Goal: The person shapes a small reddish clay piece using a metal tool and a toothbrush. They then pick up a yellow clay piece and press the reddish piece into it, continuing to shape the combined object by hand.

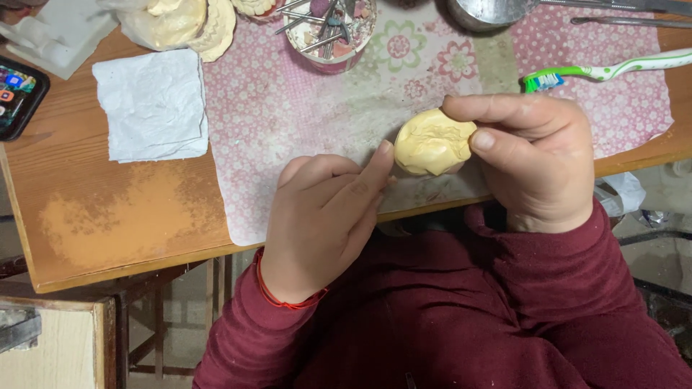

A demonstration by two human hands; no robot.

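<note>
My right hand [537,158] grips a pale yellow moulded lump [431,142], a plaster-like cast with a ridged face, between thumb and fingers just above the table's front edge. Beside it my left hand [324,216] is curled into a loose fist, its thumb tip touching the lump's left side. I cannot tell whether the left hand holds anything inside its fingers. Both sleeves are dark red, and a red cord circles the left wrist.
A pink floral cloth [288,108] covers the wooden table [108,216]. A white tissue [153,106] lies left, a phone [18,94] at the far left. At the back: yellow casts [180,21], a cup of metal tools [330,29], a metal bowl [483,13]. A green-white toothbrush [605,70] lies right.
</note>
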